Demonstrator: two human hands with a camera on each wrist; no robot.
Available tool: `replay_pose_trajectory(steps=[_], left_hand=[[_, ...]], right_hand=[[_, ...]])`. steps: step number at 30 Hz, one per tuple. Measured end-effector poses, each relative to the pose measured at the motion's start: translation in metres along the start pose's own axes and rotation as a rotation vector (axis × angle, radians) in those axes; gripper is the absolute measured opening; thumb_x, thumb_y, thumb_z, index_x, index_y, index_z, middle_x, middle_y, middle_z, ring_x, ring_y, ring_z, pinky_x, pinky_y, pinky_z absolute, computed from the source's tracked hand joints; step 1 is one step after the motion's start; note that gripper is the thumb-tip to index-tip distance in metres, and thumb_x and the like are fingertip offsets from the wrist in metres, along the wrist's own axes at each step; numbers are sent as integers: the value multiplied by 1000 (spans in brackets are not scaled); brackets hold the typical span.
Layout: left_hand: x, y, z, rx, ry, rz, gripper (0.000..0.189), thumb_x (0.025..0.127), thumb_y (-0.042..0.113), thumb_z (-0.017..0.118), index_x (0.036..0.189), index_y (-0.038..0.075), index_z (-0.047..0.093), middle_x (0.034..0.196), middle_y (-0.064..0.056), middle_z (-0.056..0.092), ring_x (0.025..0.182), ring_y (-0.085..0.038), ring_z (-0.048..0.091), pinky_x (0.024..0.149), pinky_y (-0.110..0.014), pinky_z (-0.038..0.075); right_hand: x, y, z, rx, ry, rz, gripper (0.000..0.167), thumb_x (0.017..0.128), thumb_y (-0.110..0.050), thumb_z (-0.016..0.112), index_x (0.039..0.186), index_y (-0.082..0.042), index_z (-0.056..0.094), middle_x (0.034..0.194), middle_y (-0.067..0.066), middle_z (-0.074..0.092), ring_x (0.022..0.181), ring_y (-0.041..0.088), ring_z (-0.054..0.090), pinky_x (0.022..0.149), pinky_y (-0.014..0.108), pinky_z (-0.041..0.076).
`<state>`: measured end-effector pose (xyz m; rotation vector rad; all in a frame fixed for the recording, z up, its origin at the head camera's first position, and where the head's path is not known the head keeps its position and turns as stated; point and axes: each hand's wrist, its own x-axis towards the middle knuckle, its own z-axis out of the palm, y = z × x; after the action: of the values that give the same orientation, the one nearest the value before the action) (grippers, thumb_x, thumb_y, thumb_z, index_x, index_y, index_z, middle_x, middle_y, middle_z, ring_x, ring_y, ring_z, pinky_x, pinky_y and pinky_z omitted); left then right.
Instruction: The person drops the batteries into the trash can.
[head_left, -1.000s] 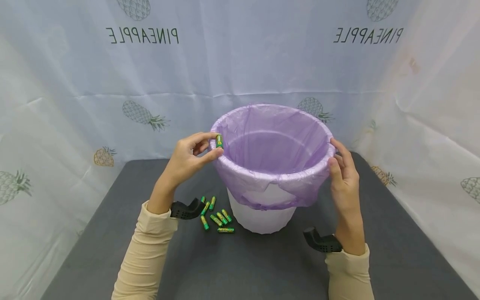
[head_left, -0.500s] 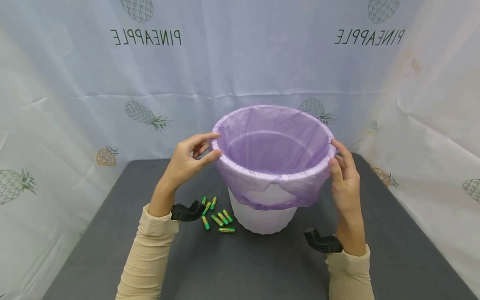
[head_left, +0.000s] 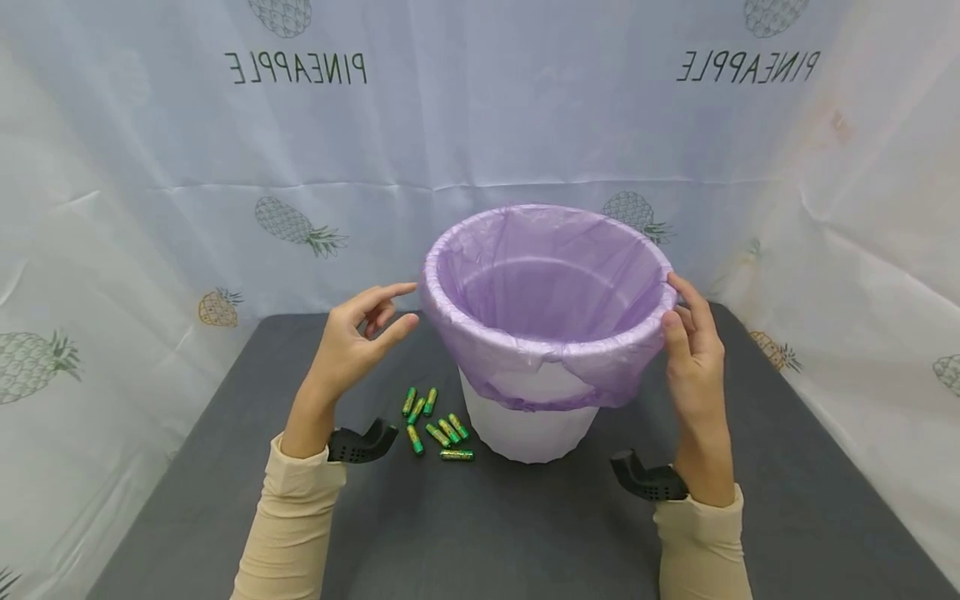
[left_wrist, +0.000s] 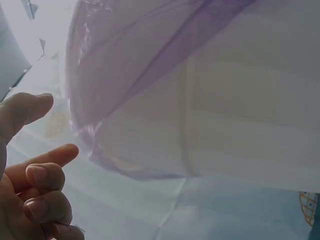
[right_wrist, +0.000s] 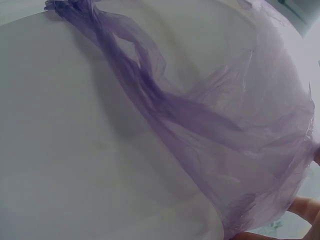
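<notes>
A white trash can [head_left: 525, 429] stands on the dark table, lined with a purple plastic bag [head_left: 558, 300] folded out over its rim. My right hand [head_left: 693, 346] holds the can's right rim through the bag, index finger and thumb at the edge; its fingers show only partly in the right wrist view. My left hand [head_left: 363, 333] is just left of the rim, nothing between its spread thumb and index finger, the other fingers curled. The left wrist view shows this hand [left_wrist: 37, 185] apart from the bag. Several green-and-gold batteries [head_left: 437, 435] lie left of the can's base.
The dark cloth-covered table [head_left: 495, 533] reaches toward me in front of the can. A pale curtain [head_left: 480, 108] with pineapple prints hangs behind and along both sides. Black camera mounts [head_left: 363, 442] sit on both wrists.
One second ago my left hand pinched a battery at the rim; half a second ago it was gone from the fingers. The left hand has since drawn back leftward. My right hand stays on the rim.
</notes>
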<state>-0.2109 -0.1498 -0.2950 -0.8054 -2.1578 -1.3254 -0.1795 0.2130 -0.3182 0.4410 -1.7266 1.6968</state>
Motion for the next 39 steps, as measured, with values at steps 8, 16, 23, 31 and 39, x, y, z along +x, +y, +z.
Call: replay_pose_trajectory(steps=[8,16,23,31,39], left_hand=[[-23,-20,-2,2,-41,-35,30,87,0,66,117,1,67,69,2,36,62,-6,33,55,-24,28],[-38,-34,-1,-54,4,-86,29,87,-5,62,115,0,67,69,8,37,60,-3,33,56,-25,30],[-46,-50,-2,-86,-26,-143,27,90,-3,60,117,-1,66,69,11,41,59,-3,34,55,-25,31],[-49,-76,1,-97,-137,-255,30,94,6,60,124,4,63,71,7,42,55,-4,32,54,-25,32],[-53,-103,5,-101,-266,-404,33,96,17,59,128,7,61,79,0,45,59,-5,35,58,-23,36]], right_hand=[[0,0,0,31,0,22,40,99,-8,46,139,-9,51,106,-9,66,91,3,59,79,13,44],[1,0,0,15,13,24,40,98,-8,47,138,-10,52,102,-9,67,88,3,58,76,14,43],[3,1,3,40,23,21,40,98,-9,47,137,-7,52,100,-8,67,85,3,58,74,14,44],[3,3,2,37,22,6,39,98,-8,47,137,-6,52,98,-10,67,83,2,57,73,14,43],[2,1,3,27,49,46,40,98,-8,47,137,-7,52,98,-8,67,83,3,57,73,14,44]])
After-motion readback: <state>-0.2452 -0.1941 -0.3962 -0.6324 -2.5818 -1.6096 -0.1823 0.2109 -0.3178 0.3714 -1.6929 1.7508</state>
